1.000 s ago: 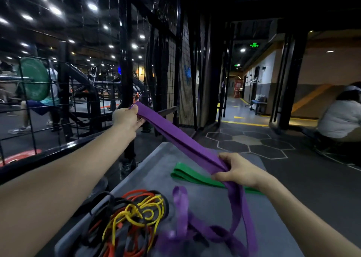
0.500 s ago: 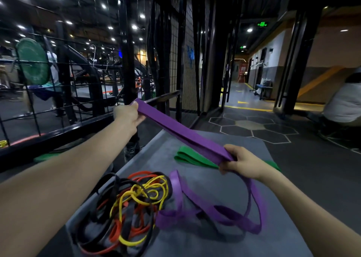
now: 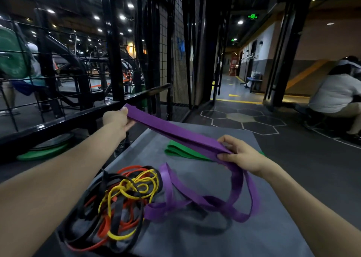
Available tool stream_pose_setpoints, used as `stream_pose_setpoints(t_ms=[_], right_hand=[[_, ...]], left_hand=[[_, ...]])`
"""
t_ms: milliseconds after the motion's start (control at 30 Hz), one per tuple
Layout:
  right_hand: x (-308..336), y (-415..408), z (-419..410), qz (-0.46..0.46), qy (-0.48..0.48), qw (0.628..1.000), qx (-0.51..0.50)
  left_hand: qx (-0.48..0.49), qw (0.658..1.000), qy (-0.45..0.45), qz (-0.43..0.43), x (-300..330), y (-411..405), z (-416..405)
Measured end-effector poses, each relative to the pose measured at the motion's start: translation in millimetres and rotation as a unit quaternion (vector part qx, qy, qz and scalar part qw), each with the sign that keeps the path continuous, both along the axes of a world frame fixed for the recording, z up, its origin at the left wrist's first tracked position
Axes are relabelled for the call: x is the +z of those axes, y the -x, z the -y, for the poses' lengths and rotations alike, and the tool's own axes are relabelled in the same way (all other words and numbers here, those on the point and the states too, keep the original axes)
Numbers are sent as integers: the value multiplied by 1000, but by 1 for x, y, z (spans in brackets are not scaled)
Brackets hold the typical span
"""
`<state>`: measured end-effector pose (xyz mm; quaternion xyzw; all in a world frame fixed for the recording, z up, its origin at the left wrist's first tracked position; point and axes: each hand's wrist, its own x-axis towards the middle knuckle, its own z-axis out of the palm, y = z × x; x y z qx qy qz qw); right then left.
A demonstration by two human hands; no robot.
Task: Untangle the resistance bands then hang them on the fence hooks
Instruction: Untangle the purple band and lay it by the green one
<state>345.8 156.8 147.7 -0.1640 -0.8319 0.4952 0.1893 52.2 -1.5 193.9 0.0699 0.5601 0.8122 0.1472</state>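
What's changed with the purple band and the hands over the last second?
The right hand drew back along the purple band, so the stretch to the left hand looks longer, and more slack now lies spread on the grey mat. Both hands kept their grip. The green band and the tangled pile stayed put.

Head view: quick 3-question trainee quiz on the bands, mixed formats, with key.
1. True or false: the wide purple rubber band is held by both the left hand and the right hand.
2. Which lies flat on the grey mat beyond the right hand? A) folded green flat band B) yellow thin band C) red thin band
3. Fill in: the yellow, red and black thin bands sit in a ____ pile on the mat's near left.

Key: 1 true; 2 A; 3 tangled
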Motion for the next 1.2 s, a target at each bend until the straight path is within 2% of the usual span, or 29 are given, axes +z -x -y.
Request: stream_pose_setpoints(t_ms=[233, 300, 400, 467, 633, 733, 800, 833, 867, 900, 933, 1000, 1033, 1100, 1200], right_hand=[[-5, -6, 0, 14, -81, 996, -20], [-7, -6, -1, 33, -129, 991, -31], [-15, 0, -7, 100, -263, 957, -71], [-23, 3, -12, 129, -313, 936, -97], [-39, -2, -20, 158, -296, 926, -171], [-36, -1, -19, 119, -279, 930, -209], [-27, 0, -17, 110, -291, 927, -210], [-21, 1, -16, 109, -296, 926, -208], [-16, 2, -14, 108, -302, 925, -204], [-11, 4, -12, 107, -311, 924, -196], [-6, 6, -9, 107, -325, 922, -184], [4, 14, -2, 97, -349, 918, -161], [10, 17, 1, 85, -358, 917, -156], [24, 22, 3, 60, -372, 913, -155], [46, 17, 2, 29, -377, 913, -154]], left_hand=[[-1, 1000, 23, 13, -11, -3, -5], [4, 1000, 26, 17, -12, -3, -6], [9, 999, 27, 26, -15, -2, -6], [7, 999, 30, 35, -17, -3, -5], [14, 997, 31, 69, -31, -6, 0], [-46, 991, 105, 69, -55, -9, -1], [-82, 966, 244, 9, -67, -11, -4], [-81, 931, 352, -57, -68, -12, -6], [-69, 876, 455, -147, -64, -18, -9], [-67, 844, 480, -230, -54, -32, -13], [-98, 839, 447, -293, -44, -47, -19], [-235, 850, 306, -358, -24, -86, -33], [-312, 832, 270, -371, -15, -106, -38], [-404, 780, 267, -398, -9, -133, -49], [-403, 755, 270, -442, -2, -151, -59]])
